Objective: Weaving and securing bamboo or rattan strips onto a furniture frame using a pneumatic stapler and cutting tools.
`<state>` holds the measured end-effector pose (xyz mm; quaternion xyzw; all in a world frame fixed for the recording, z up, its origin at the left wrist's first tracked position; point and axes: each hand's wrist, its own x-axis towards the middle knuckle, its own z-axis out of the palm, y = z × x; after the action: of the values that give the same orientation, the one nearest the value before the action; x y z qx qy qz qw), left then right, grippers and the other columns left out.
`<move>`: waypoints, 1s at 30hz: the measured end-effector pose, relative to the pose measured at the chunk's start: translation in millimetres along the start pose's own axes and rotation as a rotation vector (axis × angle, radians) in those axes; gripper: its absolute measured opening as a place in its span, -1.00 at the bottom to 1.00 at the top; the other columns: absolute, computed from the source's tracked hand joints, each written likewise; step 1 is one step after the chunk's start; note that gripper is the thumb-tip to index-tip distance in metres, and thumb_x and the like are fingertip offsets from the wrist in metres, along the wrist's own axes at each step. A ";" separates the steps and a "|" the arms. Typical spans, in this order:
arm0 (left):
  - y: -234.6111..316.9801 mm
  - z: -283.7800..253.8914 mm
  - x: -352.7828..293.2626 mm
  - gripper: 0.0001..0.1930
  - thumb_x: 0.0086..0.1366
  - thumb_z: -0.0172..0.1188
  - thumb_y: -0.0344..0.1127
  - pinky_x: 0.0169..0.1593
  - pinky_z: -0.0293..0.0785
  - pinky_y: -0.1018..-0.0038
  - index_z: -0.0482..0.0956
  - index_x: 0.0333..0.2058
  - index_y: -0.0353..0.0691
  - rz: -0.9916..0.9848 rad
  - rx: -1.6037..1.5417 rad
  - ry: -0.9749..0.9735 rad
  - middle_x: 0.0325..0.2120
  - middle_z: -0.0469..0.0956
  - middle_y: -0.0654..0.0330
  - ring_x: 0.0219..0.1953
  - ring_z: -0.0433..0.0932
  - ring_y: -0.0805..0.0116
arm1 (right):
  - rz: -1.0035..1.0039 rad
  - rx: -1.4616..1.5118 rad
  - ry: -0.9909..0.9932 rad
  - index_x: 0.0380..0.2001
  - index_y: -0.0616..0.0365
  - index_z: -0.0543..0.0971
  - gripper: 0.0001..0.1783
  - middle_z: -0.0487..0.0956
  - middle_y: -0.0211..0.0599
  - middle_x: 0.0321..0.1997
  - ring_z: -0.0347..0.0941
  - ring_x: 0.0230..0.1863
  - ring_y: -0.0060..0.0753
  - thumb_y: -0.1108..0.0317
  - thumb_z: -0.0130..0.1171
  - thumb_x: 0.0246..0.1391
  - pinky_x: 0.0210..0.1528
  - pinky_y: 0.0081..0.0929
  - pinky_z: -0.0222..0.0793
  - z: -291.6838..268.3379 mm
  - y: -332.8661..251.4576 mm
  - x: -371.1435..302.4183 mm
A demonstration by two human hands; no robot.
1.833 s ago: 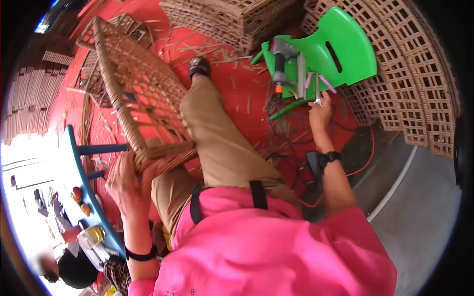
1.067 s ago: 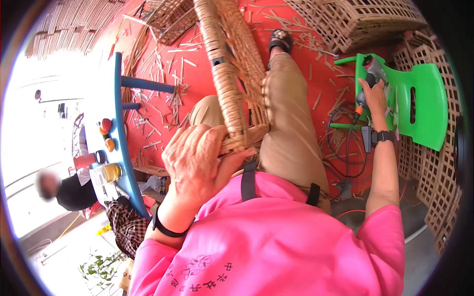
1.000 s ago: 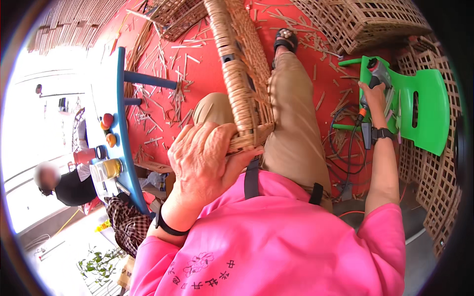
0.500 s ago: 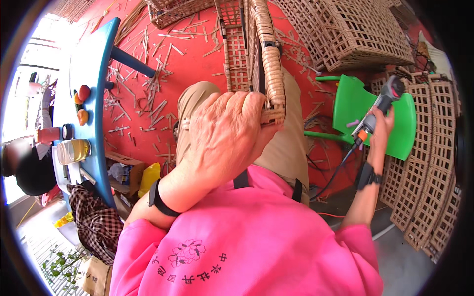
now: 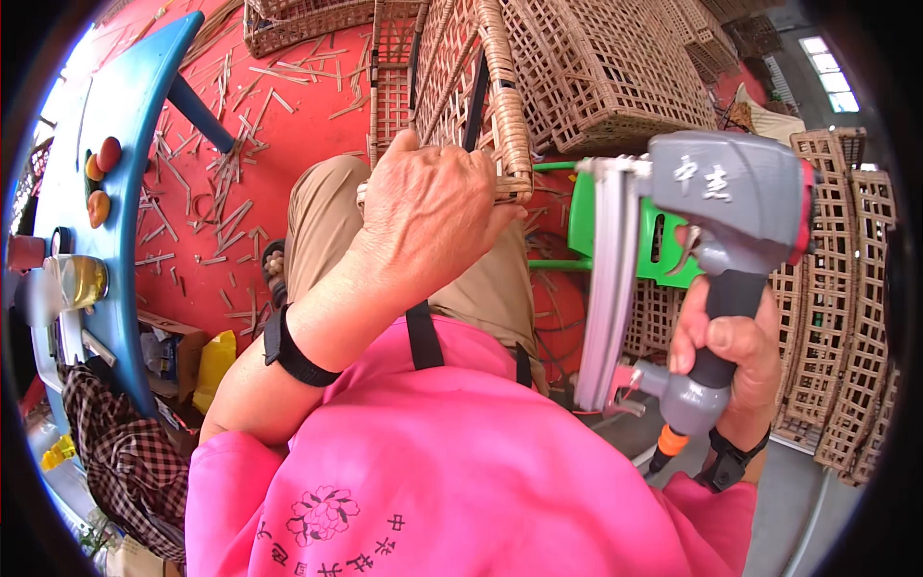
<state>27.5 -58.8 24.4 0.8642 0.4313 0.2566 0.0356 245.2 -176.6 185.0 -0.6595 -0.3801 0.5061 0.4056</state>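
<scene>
A woven rattan basket (image 5: 507, 91) with a wrapped rim stands on end between my knees. My left hand (image 5: 428, 207) is closed over its near edge, knuckles up, fingertips hidden behind the weave. Well apart from the basket, to the right, my right hand (image 5: 745, 337) is wrapped round the black grip of a grey pneumatic nail gun (image 5: 735, 188). The gun is upright, with its long silver magazine (image 5: 608, 279) on the basket side and an orange hose fitting (image 5: 671, 442) at the bottom. One finger is by the trigger.
Behind the gun is a green plastic chair (image 5: 583, 221). Large woven baskets (image 5: 615, 87) sit ahead, and woven panels (image 5: 822, 308) stack up at right. Cane scraps litter the red floor (image 5: 288, 125). A blue table (image 5: 135, 192) at left holds fruit (image 5: 99, 207) and a glass of yellow liquid (image 5: 85, 282).
My right hand has brought the nail gun up from over the green chair, closer to me and turned upright. My left hand stays on the basket edge. The view has shifted to the right.
</scene>
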 end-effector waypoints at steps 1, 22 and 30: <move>-0.8 2.2 0.4 -0.54 0.17 0.38 0.13 -0.12 0.44 0.23 0.58 -0.50 -0.20 0.001 -0.015 0.021 -0.62 0.58 0.11 -0.49 0.64 0.17 | 0.055 -0.014 -0.029 -0.27 0.33 0.51 -0.58 0.51 -0.24 -0.53 0.52 -0.60 -0.38 0.30 0.34 -0.20 -0.49 -0.42 0.50 3.8 -4.6 -0.4; 0.9 8.6 -3.0 -0.58 0.10 0.44 0.07 -0.15 0.42 0.25 0.56 -0.50 -0.18 -0.010 -0.043 0.024 -0.57 0.58 0.12 -0.43 0.63 0.16 | 0.276 0.062 -0.187 -0.14 0.32 0.44 -0.63 0.47 -0.28 -0.49 0.51 -0.62 -0.44 0.29 0.25 0.09 -0.55 -0.36 0.59 17.9 -37.9 35.2; 1.0 10.7 -1.1 -0.58 0.12 0.43 0.06 -0.16 0.40 0.26 0.56 -0.49 -0.19 -0.008 -0.026 -0.005 -0.60 0.57 0.13 -0.45 0.62 0.16 | 0.351 0.058 -0.214 0.15 0.37 0.39 -0.44 0.47 -0.35 -0.49 0.48 -0.66 -0.49 0.30 0.21 0.14 -0.60 -0.41 0.59 15.0 -52.9 49.5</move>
<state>32.8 -58.5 15.0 0.8625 0.4315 0.2598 0.0489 235.6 -109.0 213.5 -0.6461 -0.2858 0.6468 0.2872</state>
